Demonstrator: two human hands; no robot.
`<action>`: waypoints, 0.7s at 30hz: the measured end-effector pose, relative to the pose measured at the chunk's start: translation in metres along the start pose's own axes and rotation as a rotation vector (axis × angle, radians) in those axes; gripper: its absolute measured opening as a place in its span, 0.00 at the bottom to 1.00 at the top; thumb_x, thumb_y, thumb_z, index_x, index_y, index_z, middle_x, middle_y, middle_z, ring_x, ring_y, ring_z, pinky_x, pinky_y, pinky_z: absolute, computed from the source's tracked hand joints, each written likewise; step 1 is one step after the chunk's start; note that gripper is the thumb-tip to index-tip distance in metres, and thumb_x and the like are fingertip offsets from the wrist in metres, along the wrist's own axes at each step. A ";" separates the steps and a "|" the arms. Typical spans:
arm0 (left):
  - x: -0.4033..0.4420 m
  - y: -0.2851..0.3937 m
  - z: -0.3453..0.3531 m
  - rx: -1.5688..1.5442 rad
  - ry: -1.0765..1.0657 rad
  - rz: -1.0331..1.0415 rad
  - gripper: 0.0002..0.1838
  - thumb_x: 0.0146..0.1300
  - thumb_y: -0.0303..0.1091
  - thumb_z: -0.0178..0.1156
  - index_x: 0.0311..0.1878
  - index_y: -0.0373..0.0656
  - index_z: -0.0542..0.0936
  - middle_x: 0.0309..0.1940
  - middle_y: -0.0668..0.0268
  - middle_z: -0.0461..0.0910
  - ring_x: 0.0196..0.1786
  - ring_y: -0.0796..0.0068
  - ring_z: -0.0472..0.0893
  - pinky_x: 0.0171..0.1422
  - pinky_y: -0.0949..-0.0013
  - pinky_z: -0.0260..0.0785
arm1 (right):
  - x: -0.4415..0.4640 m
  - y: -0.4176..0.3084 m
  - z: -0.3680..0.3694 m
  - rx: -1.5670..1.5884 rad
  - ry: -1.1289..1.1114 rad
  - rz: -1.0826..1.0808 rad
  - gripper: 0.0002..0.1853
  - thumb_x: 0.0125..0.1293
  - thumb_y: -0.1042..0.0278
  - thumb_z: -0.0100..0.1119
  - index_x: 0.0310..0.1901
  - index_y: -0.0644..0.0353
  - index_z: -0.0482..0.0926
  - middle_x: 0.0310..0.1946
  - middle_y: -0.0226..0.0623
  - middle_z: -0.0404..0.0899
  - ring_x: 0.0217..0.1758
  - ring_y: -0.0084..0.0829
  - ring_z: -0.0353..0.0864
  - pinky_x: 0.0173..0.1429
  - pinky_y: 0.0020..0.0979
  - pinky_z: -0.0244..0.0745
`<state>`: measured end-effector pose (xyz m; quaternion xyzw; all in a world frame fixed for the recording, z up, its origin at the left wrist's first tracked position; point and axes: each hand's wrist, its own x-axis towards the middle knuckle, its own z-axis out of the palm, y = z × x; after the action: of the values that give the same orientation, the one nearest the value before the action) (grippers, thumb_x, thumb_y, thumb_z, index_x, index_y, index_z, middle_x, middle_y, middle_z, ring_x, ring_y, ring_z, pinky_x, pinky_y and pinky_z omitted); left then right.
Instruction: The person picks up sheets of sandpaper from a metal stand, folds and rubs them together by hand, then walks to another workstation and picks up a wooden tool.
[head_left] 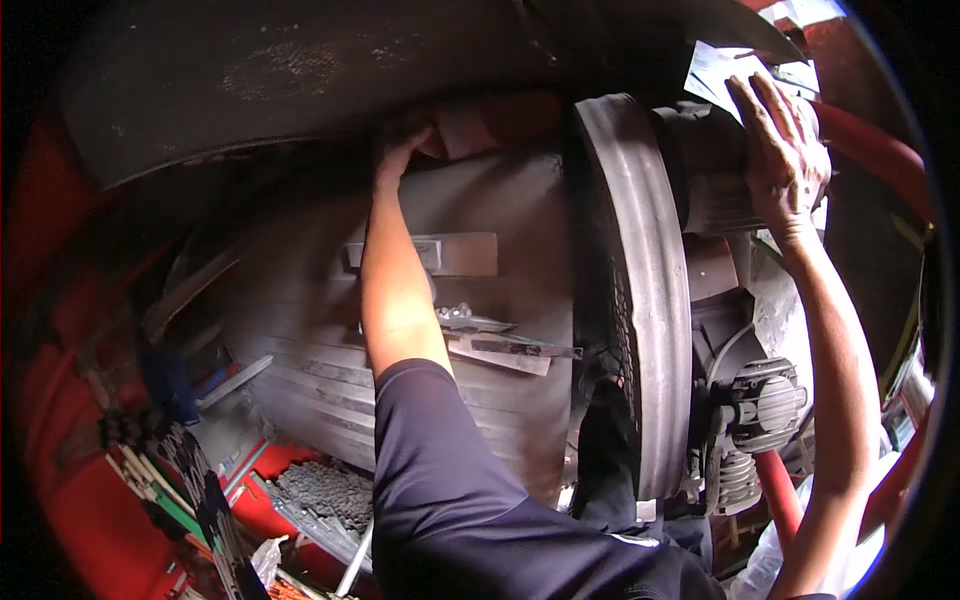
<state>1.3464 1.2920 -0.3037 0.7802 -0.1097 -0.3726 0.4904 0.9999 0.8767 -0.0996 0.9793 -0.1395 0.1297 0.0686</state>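
Note:
My right hand [790, 160] reaches to the upper right, fingers stretched out and lying over a thin white sheet [715, 75] beside a dark cylindrical machine part [715, 165]. My left hand [402, 152] is at the back of a grey, dusty work surface [500, 200], under a dark overhanging panel [300, 75]. It is next to a reddish block-like piece [465, 132]. Shadow hides most of its fingers, so I cannot tell whether it grips that piece. Between my arms stands a large grey wheel-like rim [650, 300].
Flat metal strips [500, 350] and a pale rectangular block [465, 253] lie on the work surface. A finned motor-like unit [770, 405] sits low right. Lower left, a red tray [275, 462] holds dark chain-like material [325, 492] beside several rods [155, 485]. Red tubes [880, 160] run along the right.

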 end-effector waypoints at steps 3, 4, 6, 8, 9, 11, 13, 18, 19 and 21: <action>0.003 -0.013 -0.016 0.337 0.355 -0.013 0.25 0.57 0.38 0.77 0.55 0.33 0.84 0.47 0.55 0.88 0.53 0.64 0.85 0.61 0.61 0.75 | -0.001 -0.002 0.003 -0.013 0.019 0.013 0.34 0.63 0.84 0.58 0.69 0.38 0.78 0.67 0.38 0.79 0.71 0.41 0.77 0.72 0.42 0.73; -0.006 0.002 -0.011 0.461 0.322 0.025 0.27 0.58 0.39 0.76 0.56 0.33 0.83 0.49 0.52 0.87 0.54 0.61 0.85 0.61 0.61 0.74 | 0.000 -0.001 0.002 -0.009 0.026 0.015 0.34 0.63 0.84 0.58 0.69 0.38 0.78 0.67 0.38 0.79 0.71 0.41 0.77 0.72 0.42 0.73; -0.018 0.023 -0.011 0.594 0.295 0.059 0.28 0.59 0.40 0.76 0.58 0.32 0.82 0.50 0.50 0.87 0.55 0.59 0.85 0.62 0.61 0.74 | 0.000 0.001 0.000 -0.031 0.014 -0.013 0.34 0.63 0.83 0.58 0.68 0.38 0.79 0.67 0.37 0.79 0.71 0.41 0.77 0.72 0.42 0.73; -0.037 0.041 -0.011 0.553 0.334 0.216 0.30 0.60 0.41 0.74 0.60 0.31 0.81 0.52 0.46 0.86 0.56 0.54 0.85 0.63 0.61 0.73 | 0.000 0.000 0.002 -0.010 0.028 -0.011 0.32 0.64 0.81 0.57 0.68 0.38 0.79 0.67 0.38 0.79 0.71 0.41 0.77 0.72 0.42 0.73; -0.053 0.058 -0.016 0.486 0.354 0.191 0.30 0.61 0.41 0.73 0.61 0.32 0.81 0.52 0.47 0.86 0.58 0.56 0.85 0.64 0.61 0.73 | -0.001 0.000 0.002 -0.039 0.019 -0.016 0.32 0.65 0.81 0.57 0.68 0.37 0.79 0.67 0.38 0.79 0.71 0.41 0.77 0.72 0.42 0.73; -0.087 0.094 -0.050 0.381 0.265 0.114 0.22 0.62 0.36 0.71 0.55 0.32 0.82 0.46 0.59 0.87 0.49 0.73 0.84 0.56 0.67 0.75 | -0.001 0.002 0.002 -0.062 0.018 -0.038 0.33 0.65 0.81 0.56 0.69 0.36 0.77 0.68 0.38 0.78 0.71 0.41 0.77 0.71 0.43 0.74; -0.120 0.099 -0.102 0.196 0.290 0.141 0.18 0.64 0.31 0.70 0.55 0.35 0.82 0.48 0.63 0.85 0.47 0.75 0.82 0.53 0.69 0.75 | -0.001 0.003 0.005 -0.057 0.018 -0.035 0.33 0.66 0.82 0.56 0.70 0.36 0.77 0.68 0.37 0.78 0.71 0.41 0.77 0.71 0.43 0.74; -0.222 0.083 -0.205 -0.143 0.600 0.058 0.20 0.66 0.21 0.61 0.62 0.37 0.76 0.57 0.63 0.79 0.60 0.71 0.78 0.67 0.67 0.68 | 0.000 0.004 0.006 -0.030 0.034 -0.029 0.34 0.64 0.84 0.56 0.69 0.37 0.78 0.67 0.36 0.79 0.70 0.41 0.77 0.71 0.43 0.74; -0.236 0.077 -0.211 -0.184 0.701 0.011 0.21 0.67 0.20 0.59 0.63 0.38 0.76 0.57 0.64 0.79 0.59 0.70 0.78 0.66 0.67 0.69 | 0.000 0.005 0.005 -0.025 0.037 -0.029 0.34 0.64 0.84 0.56 0.69 0.37 0.78 0.67 0.36 0.79 0.70 0.41 0.77 0.71 0.43 0.74; -0.260 0.059 -0.217 -0.213 0.686 -0.009 0.22 0.66 0.19 0.57 0.63 0.39 0.75 0.56 0.64 0.79 0.59 0.70 0.78 0.66 0.67 0.69 | 0.001 0.007 0.003 -0.056 0.009 -0.059 0.34 0.63 0.83 0.57 0.69 0.38 0.78 0.67 0.37 0.79 0.70 0.42 0.78 0.71 0.43 0.74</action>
<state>1.3256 1.5506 -0.0778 0.8047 0.1041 -0.1005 0.5757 0.9989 0.8689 -0.1017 0.9801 -0.1136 0.1283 0.1004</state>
